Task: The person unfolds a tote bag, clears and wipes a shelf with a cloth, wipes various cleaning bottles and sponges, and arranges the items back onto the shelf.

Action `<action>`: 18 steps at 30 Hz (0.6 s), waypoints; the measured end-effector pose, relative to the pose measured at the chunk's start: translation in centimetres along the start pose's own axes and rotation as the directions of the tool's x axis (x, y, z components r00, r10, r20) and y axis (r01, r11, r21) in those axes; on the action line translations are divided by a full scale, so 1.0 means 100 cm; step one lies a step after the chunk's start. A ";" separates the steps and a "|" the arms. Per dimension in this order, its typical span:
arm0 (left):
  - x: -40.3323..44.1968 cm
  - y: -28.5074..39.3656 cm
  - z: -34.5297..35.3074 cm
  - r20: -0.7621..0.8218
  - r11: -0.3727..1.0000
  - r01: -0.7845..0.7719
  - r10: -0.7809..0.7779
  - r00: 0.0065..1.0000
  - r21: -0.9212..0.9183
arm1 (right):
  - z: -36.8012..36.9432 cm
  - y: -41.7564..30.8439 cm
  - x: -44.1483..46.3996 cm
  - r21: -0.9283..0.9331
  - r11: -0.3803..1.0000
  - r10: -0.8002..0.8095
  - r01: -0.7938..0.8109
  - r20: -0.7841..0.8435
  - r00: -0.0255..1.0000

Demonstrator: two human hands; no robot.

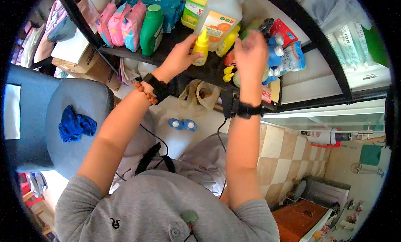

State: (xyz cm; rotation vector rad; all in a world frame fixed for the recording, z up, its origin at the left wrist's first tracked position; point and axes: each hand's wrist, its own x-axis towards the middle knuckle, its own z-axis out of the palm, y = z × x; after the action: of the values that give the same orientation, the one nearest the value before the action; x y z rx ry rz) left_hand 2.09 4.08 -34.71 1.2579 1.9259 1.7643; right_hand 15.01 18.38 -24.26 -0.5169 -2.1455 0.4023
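At the upper centre of the frame, we see the left hand [180, 57] pinching a small yellow bottle [201, 51] with a pointed cap, held over the black shelf [212, 71] and in front of a large translucent bottle [220, 21] with an orange label. Right of centre, we find the right hand [252, 56] raised and blurred near yellow pump heads [228, 73]; we cannot tell whether its fingers grip anything. Toward the upper left we note a green bottle [152, 32] beside pink packages [127, 26].
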 end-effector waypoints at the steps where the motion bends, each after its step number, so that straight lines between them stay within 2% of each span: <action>1: 0.003 0.006 0.002 0.020 0.999 -0.025 0.025 0.999 -0.022 | 0.002 -0.005 0.019 0.088 0.995 0.037 -0.039 0.023 0.999; 2: 0.003 0.013 0.002 0.088 0.993 -0.070 0.061 0.994 0.100 | 0.007 -0.008 0.035 0.176 0.981 0.071 -0.079 0.049 0.996; 4: 0.003 0.017 0.003 0.084 0.977 -0.117 0.103 0.991 0.176 | 0.025 0.003 0.064 0.081 0.995 -0.068 0.060 0.098 0.993; 5: 0.002 0.018 0.001 0.081 0.979 -0.086 0.072 0.994 0.184 | 0.033 0.008 0.074 0.035 0.991 -0.132 0.128 0.130 0.983; 7: 0.004 0.018 -0.005 0.076 0.980 -0.026 0.011 0.997 0.197 | 0.043 0.012 0.084 0.042 0.991 -0.131 0.125 0.260 0.957; 11: 0.000 0.018 -0.028 -0.056 0.957 -0.144 0.163 0.985 0.252 | 0.045 0.011 0.091 -0.047 0.991 -0.097 0.126 0.397 0.913; 14: 0.004 0.016 -0.041 -0.175 0.917 0.022 0.053 0.983 0.397 | 0.053 0.026 0.099 -0.113 0.981 -0.098 0.160 0.427 0.899; 17: 0.007 0.003 -0.049 -0.202 0.892 -0.010 0.113 0.973 0.452 | 0.043 0.015 0.099 0.073 0.990 -0.141 0.121 0.469 0.872; 18: 0.007 0.001 -0.050 -0.208 0.880 -0.024 0.138 0.968 0.475 | 0.040 0.011 0.097 0.070 0.990 -0.139 0.121 0.465 0.874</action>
State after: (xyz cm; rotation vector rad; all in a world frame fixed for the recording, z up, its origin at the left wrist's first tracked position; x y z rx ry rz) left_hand -1.74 1.12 -33.12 1.3344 2.5930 1.5965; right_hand 6.82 23.75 -20.43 -0.2637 -2.6165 0.5342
